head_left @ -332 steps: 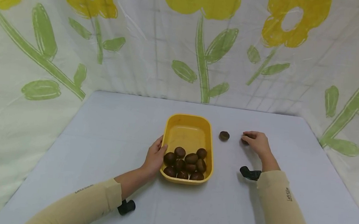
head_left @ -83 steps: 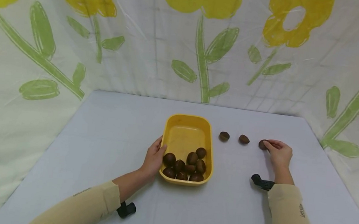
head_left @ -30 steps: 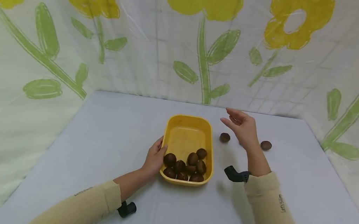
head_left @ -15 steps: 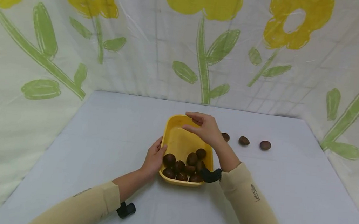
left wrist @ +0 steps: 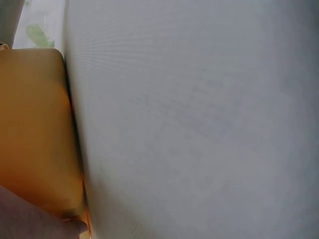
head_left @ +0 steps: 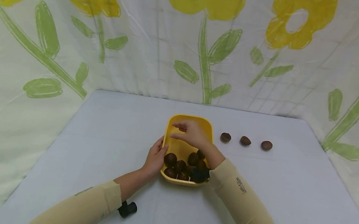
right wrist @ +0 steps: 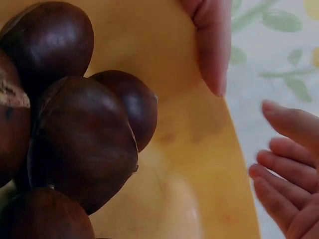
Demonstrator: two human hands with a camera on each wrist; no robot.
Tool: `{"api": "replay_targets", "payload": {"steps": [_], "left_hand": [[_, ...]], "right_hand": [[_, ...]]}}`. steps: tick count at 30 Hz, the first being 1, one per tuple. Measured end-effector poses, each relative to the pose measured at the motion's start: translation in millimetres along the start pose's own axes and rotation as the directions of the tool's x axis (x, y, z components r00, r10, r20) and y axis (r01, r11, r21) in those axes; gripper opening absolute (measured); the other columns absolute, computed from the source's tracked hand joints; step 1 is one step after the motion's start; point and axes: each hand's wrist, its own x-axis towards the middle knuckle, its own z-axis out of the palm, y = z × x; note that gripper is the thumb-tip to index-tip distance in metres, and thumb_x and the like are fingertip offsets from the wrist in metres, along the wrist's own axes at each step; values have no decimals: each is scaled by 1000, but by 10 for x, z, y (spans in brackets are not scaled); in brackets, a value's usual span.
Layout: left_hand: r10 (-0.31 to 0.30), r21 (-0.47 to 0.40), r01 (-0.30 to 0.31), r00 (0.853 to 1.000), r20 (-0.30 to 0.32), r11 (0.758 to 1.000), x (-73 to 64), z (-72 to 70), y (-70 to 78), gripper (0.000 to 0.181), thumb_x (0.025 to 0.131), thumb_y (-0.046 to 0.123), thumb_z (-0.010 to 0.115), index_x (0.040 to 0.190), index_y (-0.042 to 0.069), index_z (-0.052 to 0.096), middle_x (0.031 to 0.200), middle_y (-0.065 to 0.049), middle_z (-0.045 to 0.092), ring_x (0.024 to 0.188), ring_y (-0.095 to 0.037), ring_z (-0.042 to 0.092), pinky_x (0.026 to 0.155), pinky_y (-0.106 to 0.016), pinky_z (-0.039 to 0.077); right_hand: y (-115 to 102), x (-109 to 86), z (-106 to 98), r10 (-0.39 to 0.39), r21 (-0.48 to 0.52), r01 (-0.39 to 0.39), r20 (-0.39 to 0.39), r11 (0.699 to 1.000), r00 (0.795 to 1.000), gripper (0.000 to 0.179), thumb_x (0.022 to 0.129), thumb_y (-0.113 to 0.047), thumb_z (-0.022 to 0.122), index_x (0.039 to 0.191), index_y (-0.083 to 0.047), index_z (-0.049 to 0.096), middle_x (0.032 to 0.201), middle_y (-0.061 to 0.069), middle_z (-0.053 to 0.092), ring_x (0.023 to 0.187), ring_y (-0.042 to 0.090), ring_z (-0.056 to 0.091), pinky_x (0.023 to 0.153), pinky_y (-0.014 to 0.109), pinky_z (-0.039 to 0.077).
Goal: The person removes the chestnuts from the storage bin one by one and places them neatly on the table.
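In the head view, my left hand (head_left: 154, 159) grips the left side of a yellow plastic tray (head_left: 212, 135), thumb over its rim. Several glossy brown chestnuts (head_left: 170, 159) lie gathered at the tray's near end, partly hidden by my right arm. Over the tray's far half hovers my right hand (head_left: 191, 133), thumb and fingers spread apart with nothing between them; the right wrist view also shows these bare fingers (right wrist: 284, 164) beyond the large, close chestnuts (right wrist: 82, 144). To the tray's right, three chestnuts stand in a row: one (head_left: 225, 137) nearest, then another (head_left: 245, 141) and a third (head_left: 267, 145).
A white cloth covers the table (head_left: 108, 131), whose far edge meets a hanging sheet (head_left: 140, 52) printed with yellow flowers. Black wrist camera mounts (head_left: 127, 209) stick out below both sleeves. The left wrist view shows the tray's outer wall (left wrist: 35, 124) against the cloth.
My right hand set a chestnut down as the third in the row, released it, and moved left over the tray. Fewer chestnuts are in the tray than at first. My left hand stayed put.
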Motion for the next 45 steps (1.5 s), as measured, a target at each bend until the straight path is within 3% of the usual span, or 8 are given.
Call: {"api": "replay_targets", "payload": {"steps": [7, 12, 16, 22, 28, 35, 45], "left_hand": [[-3, 14, 3, 1000, -14, 1000, 0, -6, -6, 48, 101, 15, 37, 146, 4, 25, 150, -13, 32, 136, -27, 36, 110, -44, 32], [20, 34, -19, 1000, -16, 999, 13, -2, -26, 49, 100, 15, 38, 146, 3, 25, 150, -13, 33, 135, -28, 36, 110, -44, 31], [17, 28, -16, 1000, -25, 999, 13, 2, -29, 48, 100, 14, 38, 146, 3, 26, 149, -14, 34, 134, -28, 38, 109, -44, 32], [13, 25, -12, 1000, -28, 1000, 14, 5, -26, 47, 100, 12, 37, 145, 3, 27, 148, -15, 36, 135, -28, 37, 109, -45, 33], [23, 0, -23, 999, -33, 1000, 16, 4, -31, 47, 100, 10, 37, 145, 2, 28, 148, -16, 36, 136, -29, 35, 111, -46, 29], [27, 6, -27, 999, -21, 1000, 10, -2, -36, 47, 101, 11, 36, 146, 2, 25, 149, -15, 34, 136, -29, 36, 110, -45, 30], [14, -6, -14, 1000, -15, 1000, -8, 11, -17, 47, 101, 13, 36, 146, 4, 26, 150, -14, 33, 136, -28, 36, 109, -45, 33]], "right_hand": [[71, 70, 89, 15, -64, -8, 111, 998, 994, 41, 81, -25, 73, 114, -3, 66, 115, 12, 66, 109, 26, 62, 94, 37, 50], [108, 64, 146, -25, -133, 55, 216, 990, 976, 36, 82, -22, 72, 111, -1, 67, 111, 11, 68, 105, 25, 63, 91, 34, 52], [109, 49, 163, -55, -168, 115, 323, 979, 945, 34, 79, -25, 74, 105, -4, 70, 103, 7, 71, 95, 18, 65, 87, 29, 53], [103, 26, 182, -67, -121, 144, 489, 982, 870, 26, 74, -24, 79, 93, -8, 72, 82, -2, 71, 70, 4, 57, 70, 17, 51], [69, -5, 185, -48, -115, 131, 545, 985, 837, 26, 73, -16, 79, 97, -8, 72, 87, -2, 71, 74, 2, 57, 73, 16, 50], [43, -25, 186, -71, -115, 159, 546, 980, 835, 29, 72, -13, 79, 99, -6, 71, 91, 1, 72, 79, 3, 60, 78, 16, 51], [49, -25, 117, -69, -202, 185, 475, 962, 877, 29, 72, -15, 79, 97, -4, 71, 90, 2, 71, 77, 5, 59, 76, 18, 51]]}}
